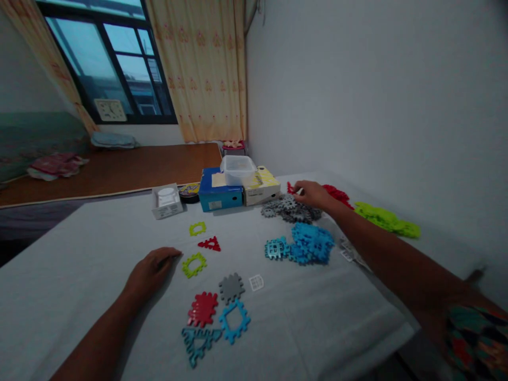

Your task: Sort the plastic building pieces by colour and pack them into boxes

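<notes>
Our right hand (313,194) reaches to the far edge of a heap of grey toothed plastic tiles (291,209), fingers curled. We cannot tell whether it grips a piece. A small red piece (291,188) lies right at the fingertips. Our left hand (153,267) rests palm down, open and holding nothing, on the grey cloth-covered surface (79,254), just beside a lime-green square plastic frame (194,264).

Outward from the right hand lie a red heap (337,194), a bright green heap (387,219) near the wall and a blue heap (311,243) nearer us. Between the hands a few single pieces are spread out: a red triangle (209,244), a grey tile (231,286), a red tile (203,308) and a blue square frame (234,320) (this last touches a teal triangular frame (196,341)).

By our reading the work is at an early stage, with a handful of pieces laid out and most of them left in the heaps. A blue cardboard box (220,193) stands behind.
</notes>
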Available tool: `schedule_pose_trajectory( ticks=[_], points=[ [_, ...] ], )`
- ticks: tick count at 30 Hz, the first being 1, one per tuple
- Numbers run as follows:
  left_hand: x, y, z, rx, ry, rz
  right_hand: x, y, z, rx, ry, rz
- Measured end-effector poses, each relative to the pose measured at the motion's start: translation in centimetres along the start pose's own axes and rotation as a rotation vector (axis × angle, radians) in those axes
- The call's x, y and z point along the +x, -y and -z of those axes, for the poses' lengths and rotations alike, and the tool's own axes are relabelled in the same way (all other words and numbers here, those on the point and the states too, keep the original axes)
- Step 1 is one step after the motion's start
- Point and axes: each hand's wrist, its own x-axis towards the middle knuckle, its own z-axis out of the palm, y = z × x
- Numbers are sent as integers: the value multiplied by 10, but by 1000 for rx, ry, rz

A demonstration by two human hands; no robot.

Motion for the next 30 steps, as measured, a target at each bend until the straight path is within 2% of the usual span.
schedule_pose_trajectory(
  ticks=[2,4,6,7,9,12,14,16,19,22,24,27,30],
  points=[
    [1,3,0,8,-4,-2,-9,-68,10,-66,-58,-230],
    [2,5,1,14,5,-7,-23,-126,13,-106,-20,-424],
    [2,7,1,29,17,-3,-38,-166,8,-105,54,-502],
    [3,7,2,38,18,1,-43,-178,4,-101,95,-516],
    [3,8,2,53,10,4,-49,-189,-5,-99,170,-529],
    [2,8,2,63,-1,-4,-47,-184,-16,-110,247,-537],
    [2,7,2,64,2,2,-42,-177,-17,-140,246,-541],
    [2,5,2,59,5,8,-38,-168,-12,-188,187,-552],
    [3,-1,2,43,9,5,-30,-138,1,-208,22,-478],
    [2,-12,4,24,27,6,-18,-75,7,-87,-52,-207],
    [0,-20,6,15,44,8,-11,-16,3,34,-5,18],
    [-3,-29,7,-15,42,6,-11,80,-13,152,167,335],
    [-6,-31,7,-30,40,21,-16,161,-37,167,309,550]
  ],
)
